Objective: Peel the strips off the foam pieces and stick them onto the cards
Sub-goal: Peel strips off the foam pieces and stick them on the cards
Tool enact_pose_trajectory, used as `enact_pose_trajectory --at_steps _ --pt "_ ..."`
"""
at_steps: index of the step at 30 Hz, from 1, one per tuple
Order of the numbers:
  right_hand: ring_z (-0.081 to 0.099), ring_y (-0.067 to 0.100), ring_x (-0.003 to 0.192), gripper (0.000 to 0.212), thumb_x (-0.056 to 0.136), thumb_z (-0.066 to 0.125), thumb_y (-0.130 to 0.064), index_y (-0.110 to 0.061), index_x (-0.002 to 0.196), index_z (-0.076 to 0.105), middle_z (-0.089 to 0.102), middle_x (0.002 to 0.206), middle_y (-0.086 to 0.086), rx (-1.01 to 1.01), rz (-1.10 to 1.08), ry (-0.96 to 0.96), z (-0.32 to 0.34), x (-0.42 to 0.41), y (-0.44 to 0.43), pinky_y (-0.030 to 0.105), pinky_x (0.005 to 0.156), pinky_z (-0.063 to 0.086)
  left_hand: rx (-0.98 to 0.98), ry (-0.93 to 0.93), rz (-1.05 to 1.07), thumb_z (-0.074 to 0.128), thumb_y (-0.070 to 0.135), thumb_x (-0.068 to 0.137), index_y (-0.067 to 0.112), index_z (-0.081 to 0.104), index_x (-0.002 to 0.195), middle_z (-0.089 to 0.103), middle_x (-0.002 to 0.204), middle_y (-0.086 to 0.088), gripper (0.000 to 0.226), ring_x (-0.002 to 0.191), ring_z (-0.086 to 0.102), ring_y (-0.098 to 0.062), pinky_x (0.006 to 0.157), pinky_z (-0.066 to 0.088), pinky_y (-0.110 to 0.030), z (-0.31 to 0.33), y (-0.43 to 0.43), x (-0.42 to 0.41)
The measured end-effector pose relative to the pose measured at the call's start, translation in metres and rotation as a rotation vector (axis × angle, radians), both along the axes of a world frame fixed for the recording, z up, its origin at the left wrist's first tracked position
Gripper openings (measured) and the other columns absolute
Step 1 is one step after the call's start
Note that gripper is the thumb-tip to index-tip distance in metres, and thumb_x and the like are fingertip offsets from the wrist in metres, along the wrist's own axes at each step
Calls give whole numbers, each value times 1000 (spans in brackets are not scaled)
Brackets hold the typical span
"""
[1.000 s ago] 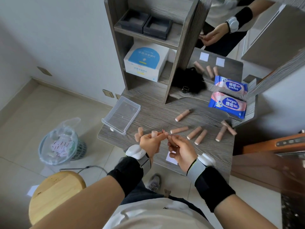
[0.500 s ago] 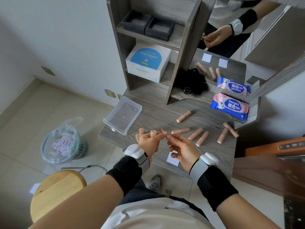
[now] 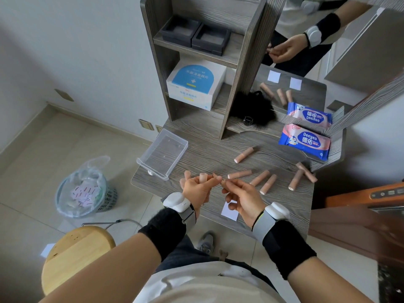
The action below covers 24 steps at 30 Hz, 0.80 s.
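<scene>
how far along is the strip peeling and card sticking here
Early, it seems. Done: nothing that shows; the visible part of the white card at the table edge looks bare. In hand: the left hand holds one foam piece while the right hand pinches at it, presumably working the strip. Left: six loose foam pieces lie on the table.

Both forearms reach forward, hands nearly touching. The left hand (image 3: pixel 196 189) grips a small pink foam cylinder (image 3: pixel 203 177) upright. The right hand (image 3: pixel 243 199) pinches thumb and forefinger at the left fingertips.
</scene>
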State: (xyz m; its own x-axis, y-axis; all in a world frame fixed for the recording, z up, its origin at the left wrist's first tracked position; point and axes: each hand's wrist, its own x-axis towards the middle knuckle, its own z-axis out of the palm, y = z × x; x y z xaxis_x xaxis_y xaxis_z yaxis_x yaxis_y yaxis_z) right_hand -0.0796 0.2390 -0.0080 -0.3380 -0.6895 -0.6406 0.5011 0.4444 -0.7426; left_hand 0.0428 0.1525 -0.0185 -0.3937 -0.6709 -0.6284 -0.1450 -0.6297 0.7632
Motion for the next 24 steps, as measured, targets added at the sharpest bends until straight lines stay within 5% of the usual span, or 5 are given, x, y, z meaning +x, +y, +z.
enact_pose_trajectory --at_steps 10,14,17,20,24 --pt "31 10 40 19 94 58 -14 -6 78 64 48 56 2 24 -74 -18 4 -11 -7 20 38 19 -193 -221 -370 66 11 81 25 76 95 55 71 12 22 74 48 -6 56 40 -15 -10 -6 18" --pt "29 10 38 27 92 60 -12 -8 66 66 47 54 4 33 12 82 5 -8 -8 18 37 19 -297 -256 -475 61 9 83 27 73 86 53 69 8 22 56 47 1 50 40 -12 -6 -5 22" --pt "31 9 37 25 91 63 -12 -9 66 69 48 53 3 42 102 189 3 -5 -8 17 36 22 -404 -299 -587 57 12 83 34 63 79 53 70 10 23 61 51 -6 58 42 -20 -2 -3 26" --pt "35 9 38 10 87 68 -14 -7 80 67 57 55 4 37 151 226 -1 -1 -7 17 38 23 -422 -310 -602 57 20 88 28 59 98 62 86 5 13 79 58 -17 71 48 -31 0 -1 31" --pt "41 15 44 12 85 72 -16 -6 82 66 63 59 7 41 157 208 -7 3 -8 21 39 27 -404 -221 -493 62 18 92 17 59 103 63 82 -3 12 73 56 -16 74 52 -38 0 1 39"
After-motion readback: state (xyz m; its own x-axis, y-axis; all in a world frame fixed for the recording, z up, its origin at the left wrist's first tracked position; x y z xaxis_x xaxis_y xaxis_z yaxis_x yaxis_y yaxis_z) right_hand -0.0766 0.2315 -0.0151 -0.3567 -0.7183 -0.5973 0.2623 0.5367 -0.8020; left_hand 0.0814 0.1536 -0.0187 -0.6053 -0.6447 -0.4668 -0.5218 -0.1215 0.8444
